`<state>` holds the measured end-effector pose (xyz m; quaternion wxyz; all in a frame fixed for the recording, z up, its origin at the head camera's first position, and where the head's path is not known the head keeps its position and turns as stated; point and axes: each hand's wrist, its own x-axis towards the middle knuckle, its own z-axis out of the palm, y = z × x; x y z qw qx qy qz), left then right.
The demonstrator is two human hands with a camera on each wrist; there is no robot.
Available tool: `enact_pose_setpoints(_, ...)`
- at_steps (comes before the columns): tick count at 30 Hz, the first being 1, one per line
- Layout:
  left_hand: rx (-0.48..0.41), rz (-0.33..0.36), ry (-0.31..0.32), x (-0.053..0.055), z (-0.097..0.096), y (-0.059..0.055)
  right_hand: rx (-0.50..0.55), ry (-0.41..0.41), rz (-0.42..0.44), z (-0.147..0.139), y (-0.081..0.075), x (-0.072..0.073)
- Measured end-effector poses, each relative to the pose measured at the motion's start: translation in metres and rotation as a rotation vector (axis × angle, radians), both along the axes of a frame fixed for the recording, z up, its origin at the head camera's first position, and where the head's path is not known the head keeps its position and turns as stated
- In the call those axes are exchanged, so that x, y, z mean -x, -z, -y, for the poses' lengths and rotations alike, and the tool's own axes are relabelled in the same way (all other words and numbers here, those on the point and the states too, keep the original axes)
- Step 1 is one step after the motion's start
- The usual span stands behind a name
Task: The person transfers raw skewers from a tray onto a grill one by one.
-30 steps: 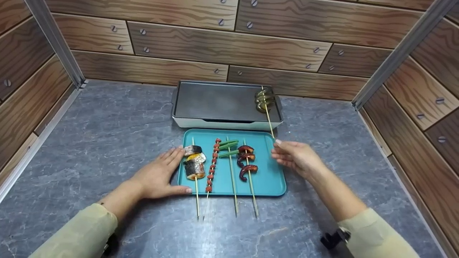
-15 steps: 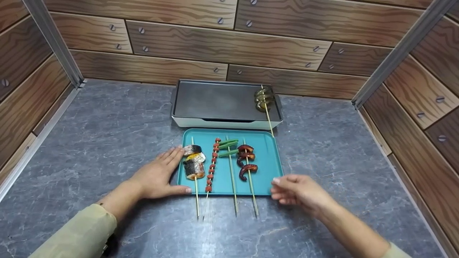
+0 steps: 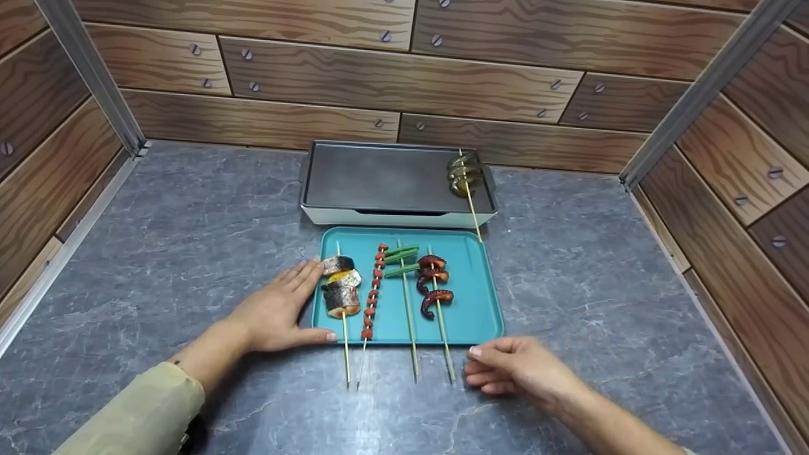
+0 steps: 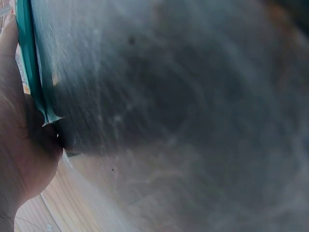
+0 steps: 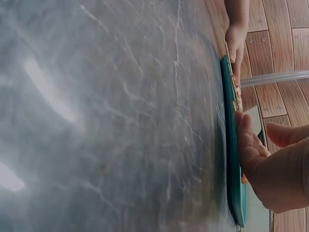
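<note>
My left hand (image 3: 278,309) rests at the left side of a teal tray (image 3: 477,297), fingers straight along its left edge and thumb at the near edge. On the tray lie a skewer of silvery-skinned chunks (image 3: 343,300), a skewer of small red pieces (image 3: 371,297), a skewer of green stalks (image 3: 402,256) and a skewer of octopus tentacles (image 3: 437,297). Just off the tray's near right corner hovers my right hand (image 3: 524,370), fingers loosely curled around nothing, right of the tentacle skewer's handle. The right wrist view shows this hand (image 5: 280,171) beside the tray (image 5: 232,159).
Behind the tray stands a dark flat griddle (image 3: 379,177) on a pale base. A skewer of dark green, glossy pieces (image 3: 464,177) lies at its right end, its stick reaching over the tray's far right corner. Wood-patterned panels (image 3: 303,76) enclose the marbled grey table (image 3: 208,189).
My right hand has let go of the dark green skewer's stick on the griddle and come back toward me to the tray's near right corner. The left hand stays put.
</note>
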<state>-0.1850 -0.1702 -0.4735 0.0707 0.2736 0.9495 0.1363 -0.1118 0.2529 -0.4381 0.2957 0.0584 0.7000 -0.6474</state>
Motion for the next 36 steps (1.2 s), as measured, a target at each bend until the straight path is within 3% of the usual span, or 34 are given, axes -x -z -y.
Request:
enact_pose_setpoints(16,-0.029,0.006,0.01,0.0,-0.001,-0.001,-0.013,-0.013,0.074,0.013,0.006,0.001)
enact_pose_setpoints(30,-0.004,-0.001,0.007,-0.001,-0.001,-0.001,0.027,-0.013,0.091,0.02,0.016,0.002)
enact_pose_setpoints(36,-0.032,-0.004,0.008,0.0,0.001,0.0,0.038,-0.036,0.096,0.023,0.016,0.003)
